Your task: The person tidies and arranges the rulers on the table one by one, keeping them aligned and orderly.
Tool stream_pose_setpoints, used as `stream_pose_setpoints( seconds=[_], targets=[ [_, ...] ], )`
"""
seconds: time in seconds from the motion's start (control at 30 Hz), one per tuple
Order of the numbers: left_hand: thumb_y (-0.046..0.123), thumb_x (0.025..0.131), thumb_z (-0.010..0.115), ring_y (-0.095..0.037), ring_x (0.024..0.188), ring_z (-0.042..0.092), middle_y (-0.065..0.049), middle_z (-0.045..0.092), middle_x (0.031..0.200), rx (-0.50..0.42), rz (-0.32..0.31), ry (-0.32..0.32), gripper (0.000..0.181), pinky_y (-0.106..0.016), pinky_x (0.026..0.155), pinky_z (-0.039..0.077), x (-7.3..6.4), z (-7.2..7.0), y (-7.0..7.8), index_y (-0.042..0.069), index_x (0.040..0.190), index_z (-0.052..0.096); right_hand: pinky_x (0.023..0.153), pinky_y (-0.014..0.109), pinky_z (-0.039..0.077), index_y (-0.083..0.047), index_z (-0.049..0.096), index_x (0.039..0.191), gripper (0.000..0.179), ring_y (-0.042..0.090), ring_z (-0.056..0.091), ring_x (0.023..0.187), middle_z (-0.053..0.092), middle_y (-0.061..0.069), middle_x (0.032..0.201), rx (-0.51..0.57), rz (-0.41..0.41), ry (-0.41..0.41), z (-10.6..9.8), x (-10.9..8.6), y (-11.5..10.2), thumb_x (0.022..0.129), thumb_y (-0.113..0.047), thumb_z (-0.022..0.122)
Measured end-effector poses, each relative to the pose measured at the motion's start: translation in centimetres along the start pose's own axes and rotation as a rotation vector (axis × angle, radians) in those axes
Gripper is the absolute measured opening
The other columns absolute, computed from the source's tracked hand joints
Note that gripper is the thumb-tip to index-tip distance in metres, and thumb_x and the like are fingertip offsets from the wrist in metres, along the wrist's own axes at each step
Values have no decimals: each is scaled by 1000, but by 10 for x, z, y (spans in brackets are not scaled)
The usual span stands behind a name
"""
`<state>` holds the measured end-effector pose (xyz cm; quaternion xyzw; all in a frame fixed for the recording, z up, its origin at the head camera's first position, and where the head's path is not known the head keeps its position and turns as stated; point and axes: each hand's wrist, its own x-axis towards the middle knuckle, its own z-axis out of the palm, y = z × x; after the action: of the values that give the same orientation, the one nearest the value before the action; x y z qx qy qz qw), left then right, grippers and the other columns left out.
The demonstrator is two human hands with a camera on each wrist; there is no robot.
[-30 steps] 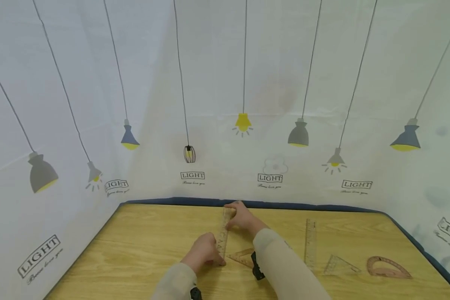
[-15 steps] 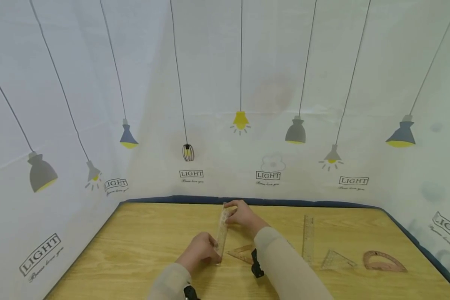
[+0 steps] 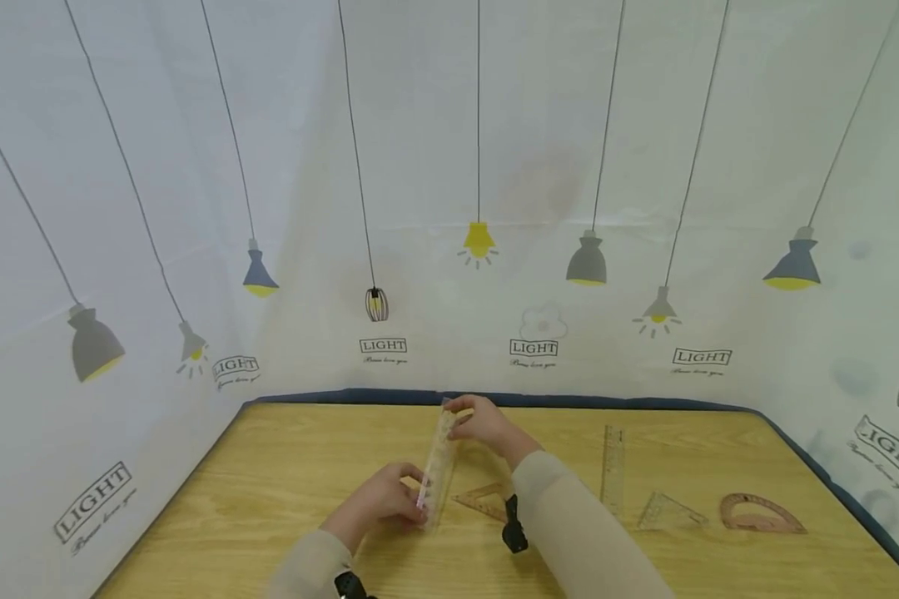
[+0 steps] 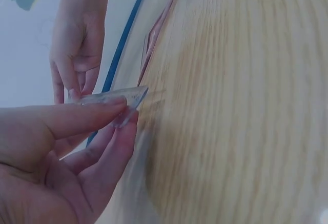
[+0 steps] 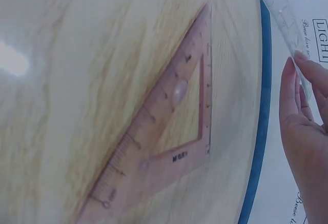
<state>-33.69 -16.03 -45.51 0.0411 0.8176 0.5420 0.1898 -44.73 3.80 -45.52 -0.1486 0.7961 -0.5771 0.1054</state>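
held piece: you are holding a clear ruler (image 3: pixel 438 462) with both hands, its length running away from you over the wooden table (image 3: pixel 292 466), just left of the pink set square (image 5: pixel 146 126). it is looking raised off the wood in the left wrist view; how high, cannot tell.

left hand (image 3: pixel 385 497): narrow. you are pinching the near end, thumb on the upper face, a finger supporting from beneath.

right hand (image 3: pixel 485 423): also narrow. you are pinching the far end between thumb and fingertip; the other fingers are partly hidden.

reasoning (inferred): gripping opposite ends is probably steadying the long thin plastic against swinging, and is leaving the middle of its face uncovered. the thumb-over-finger pinch is likely giving you control of its tilt.

layout: the pink set square is lying flat, its right end being hidden by the wrist camera (image 3: pixel 515 532). farther right, a second ruler (image 3: pixel 612 470), a transparent triangle (image 3: pixel 650 514) and a pink protractor (image 3: pixel 779 524) are resting side by side. the gaps are presumably leaving each outline readable against the grain.
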Motion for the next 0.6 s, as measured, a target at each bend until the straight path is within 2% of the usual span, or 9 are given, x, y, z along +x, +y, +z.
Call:
stream_pose_setpoints(
  seconds=[0.17,0.27,0.47,0.6],
  targets=[
    [-20,78,67,-19,71,63,-15,64,81,-97,-2,-98,44,-38,66,56,-8,-8,-4,-2,115,53,84,38,52,-4,59,128,48,22,62,100,52,13,130,23,-23,-41,4,-8,-4,82,1,76],
    [-21,78,66,-22,75,66,-15,65,80,-112,16,-133,45,-39,68,57,-13,-10,-7,0,115,52,84,41,52,-4,58,130,49,23,61,98,52,13,128,47,-44,-74,7,-12,-5,84,0,75],
    [-21,76,68,-24,81,68,-13,66,80,-68,69,-169,49,-40,68,57,-23,-22,-12,2,115,51,85,44,52,-12,58,131,50,23,58,101,54,10,122,57,-74,-97,15,-18,-10,85,-6,75],
    [-21,75,67,-24,80,67,-15,64,82,-42,91,-199,50,-40,68,57,-34,-33,-14,2,116,51,86,46,52,-7,54,134,53,24,62,96,53,14,120,133,-68,-125,26,-19,-15,86,-2,73]
  ],
)
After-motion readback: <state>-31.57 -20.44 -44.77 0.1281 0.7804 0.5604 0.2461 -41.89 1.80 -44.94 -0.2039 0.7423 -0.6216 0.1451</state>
